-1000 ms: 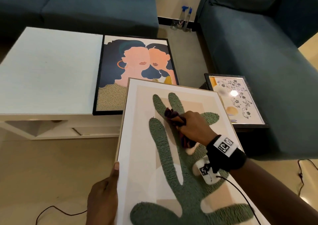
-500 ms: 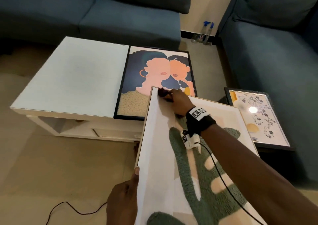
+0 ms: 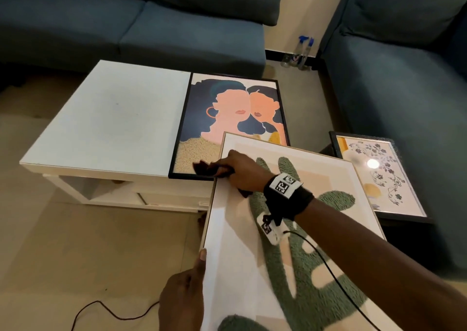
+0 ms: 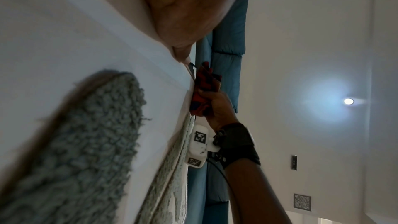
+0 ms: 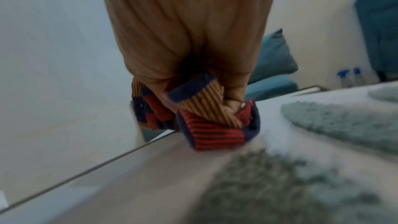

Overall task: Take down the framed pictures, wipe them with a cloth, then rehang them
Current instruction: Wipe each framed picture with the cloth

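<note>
A large light-framed picture point(image 3: 235, 254) with a tufted green leaf shape tilts up in front of me. My left hand point(image 3: 184, 292) grips its left edge near the bottom, thumb on the front. My right hand point(image 3: 237, 171) grips a bunched red, navy and tan striped cloth point(image 3: 204, 170) and presses it on the picture's upper left edge. The cloth point(image 5: 206, 118) shows close up in the right wrist view, and the cloth point(image 4: 204, 88) also appears in the left wrist view. A black-framed picture of two faces point(image 3: 235, 118) lies on the white coffee table point(image 3: 108, 118).
A third framed picture with a floral pattern point(image 3: 376, 174) lies at the right beside the blue sofa point(image 3: 404, 90). Another blue sofa point(image 3: 151, 27) stands behind the table. Spray bottles point(image 3: 302, 52) stand on the floor in the corner. A black cable point(image 3: 111, 313) trails over the floor.
My right hand has swept the cloth from the picture's middle up to its top left corner, then down along the left edge. The view has tipped upward.
</note>
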